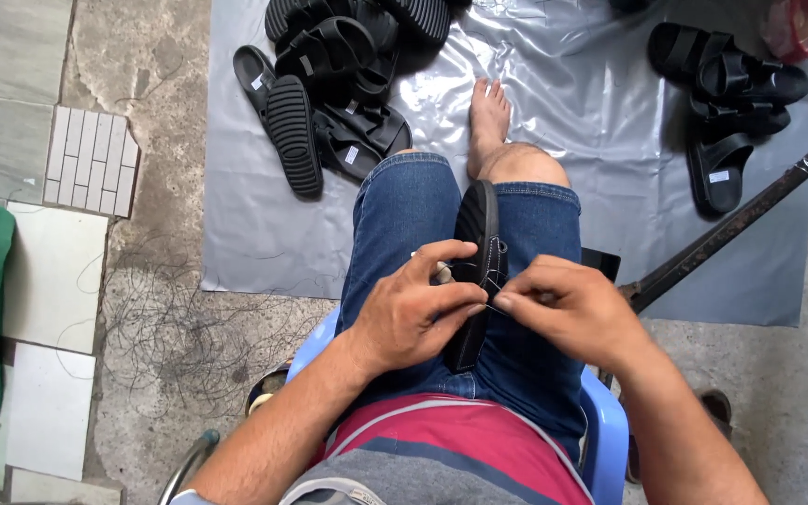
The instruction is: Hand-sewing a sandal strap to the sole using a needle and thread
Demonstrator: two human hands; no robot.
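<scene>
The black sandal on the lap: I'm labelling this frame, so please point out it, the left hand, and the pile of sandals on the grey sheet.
black sandal (475, 217), head view, on its upper sole edge.
left hand (413, 313), head view, on its back.
pile of sandals (329, 65), head view, on a middle strap.

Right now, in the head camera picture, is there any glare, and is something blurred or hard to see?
In the head view, daylight is soft and shadows are faint; the grey plastic sheet shows pale glare along its wrinkles. The left hand and right hand on the black sandal look sharp, but the thin thread between the fingertips is barely visible. The black sandal pile loses detail in its dark parts.
</scene>
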